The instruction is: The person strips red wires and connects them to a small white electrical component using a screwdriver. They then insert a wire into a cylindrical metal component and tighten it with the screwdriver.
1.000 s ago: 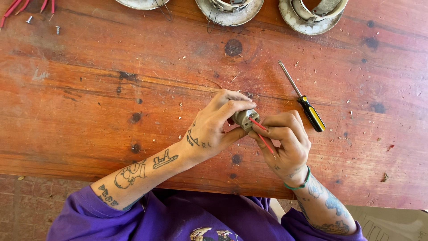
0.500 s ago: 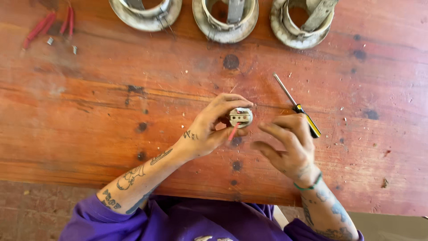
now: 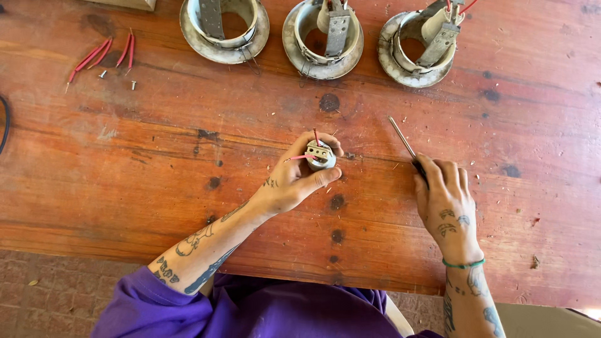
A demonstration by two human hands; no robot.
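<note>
My left hand [image 3: 294, 181] grips a small round metal lamp socket [image 3: 320, 155] with short red wires sticking out of it, held just above the wooden table [image 3: 156, 175]. My right hand [image 3: 446, 203] lies on the table to the right, its fingers closed over the handle of a thin screwdriver [image 3: 402, 139] whose metal shaft points up and to the left. The handle itself is hidden under the fingers. The two hands are apart, about a hand's width between them.
Three round metal lamp housings [image 3: 224, 28] [image 3: 327, 34] [image 3: 422, 44] stand in a row along the far edge. Loose red wire pieces [image 3: 100, 55] and small screws [image 3: 133, 84] lie at the far left. A dark cable [image 3: 4, 122] shows at the left border.
My right hand has left the socket, moved right and come down on the screwdriver. My left hand still holds the socket, turned a little. The view has shifted down, showing the housings more fully.
</note>
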